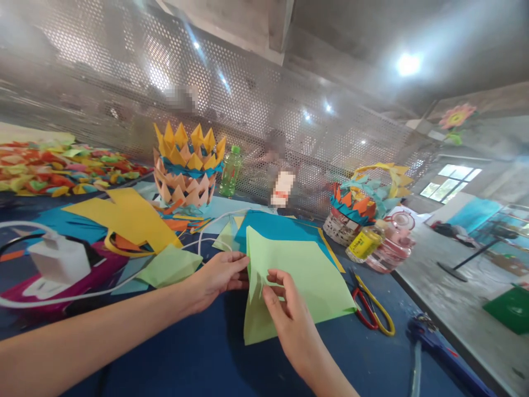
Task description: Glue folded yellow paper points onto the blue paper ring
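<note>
A sheet of light green paper [309, 264], folded with its left edge raised, lies in front of me on the dark blue table. My left hand [223, 275] pinches that raised edge between thumb and fingers. Over the left part of the sheet is my right hand [285, 303], its fingers loosely curved and thumb apart, touching or just above the paper; nothing shows gripped in it. Blue paper [273, 226] lies beneath and behind the green sheet. Scissors [374, 309] with red and yellow handles rest just right of the sheet.
A purple power strip [99, 270] with a white charger [60, 259] and cables lies at left, near yellow paper [124, 218]. Behind stand a folded-paper basket [185, 171] and a green bottle [230, 173]. A pink jug [392, 248] and a blue glue gun [442, 353] are at right.
</note>
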Motion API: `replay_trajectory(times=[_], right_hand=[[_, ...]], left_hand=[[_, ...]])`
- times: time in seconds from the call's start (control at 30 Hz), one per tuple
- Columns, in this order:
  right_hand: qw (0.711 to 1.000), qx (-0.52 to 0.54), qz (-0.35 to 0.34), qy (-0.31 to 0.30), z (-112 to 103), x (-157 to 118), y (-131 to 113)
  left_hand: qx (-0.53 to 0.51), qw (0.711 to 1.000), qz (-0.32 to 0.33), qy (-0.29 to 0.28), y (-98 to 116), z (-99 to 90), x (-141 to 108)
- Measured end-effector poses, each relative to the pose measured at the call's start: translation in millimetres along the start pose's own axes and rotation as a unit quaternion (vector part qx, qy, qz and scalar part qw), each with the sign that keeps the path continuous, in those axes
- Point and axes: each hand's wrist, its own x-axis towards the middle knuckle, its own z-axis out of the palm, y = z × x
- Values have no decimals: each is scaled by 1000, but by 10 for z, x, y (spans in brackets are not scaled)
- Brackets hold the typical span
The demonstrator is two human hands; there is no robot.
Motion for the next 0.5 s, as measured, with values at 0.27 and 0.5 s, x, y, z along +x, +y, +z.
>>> replay_trajectory(times=[0.27, 0.5], right_hand=[[999, 26, -14, 18, 16, 8, 63], [999, 22, -22, 16, 9, 6, 22]], left_hand=[[-11, 1000, 6, -28, -46, -24, 34], [12, 999, 11, -38, 2, 13, -9]])
